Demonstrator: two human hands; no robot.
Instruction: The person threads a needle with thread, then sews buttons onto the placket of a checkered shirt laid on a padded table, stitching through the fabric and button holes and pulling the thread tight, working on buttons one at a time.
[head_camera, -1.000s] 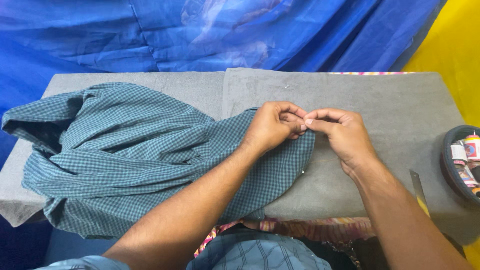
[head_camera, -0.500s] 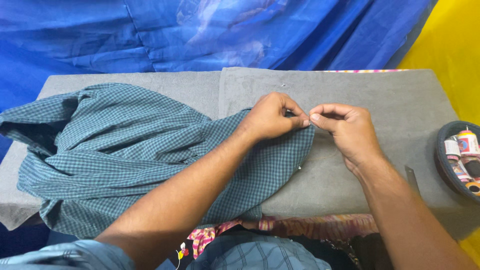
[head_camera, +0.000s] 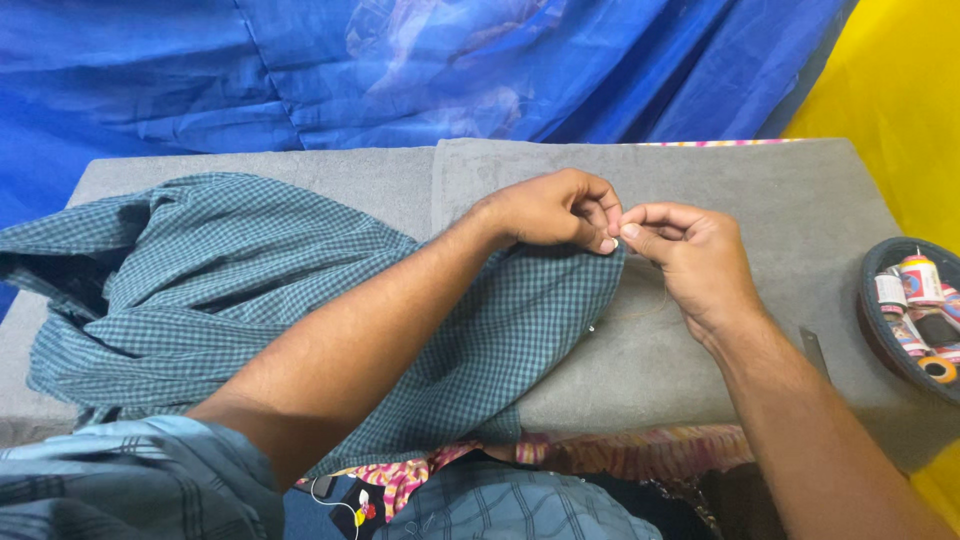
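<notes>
At the frame's centre, the left hand (head_camera: 545, 210) and right hand (head_camera: 690, 260) meet fingertip to fingertip, pinching the upper edge of the checked teal shirt (head_camera: 300, 310) spread over the grey padded table (head_camera: 760, 200). A thin thread (head_camera: 645, 310) trails below; tugging could snag it or pucker the cloth.

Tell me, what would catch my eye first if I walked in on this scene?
Probably the two hands meeting at the middle: the left hand and right hand pinch the edge of a teal checked shirt spread over a grey padded table. At the right edge sits a dark bowl of thread spools, with bright blue cloth behind.
</notes>
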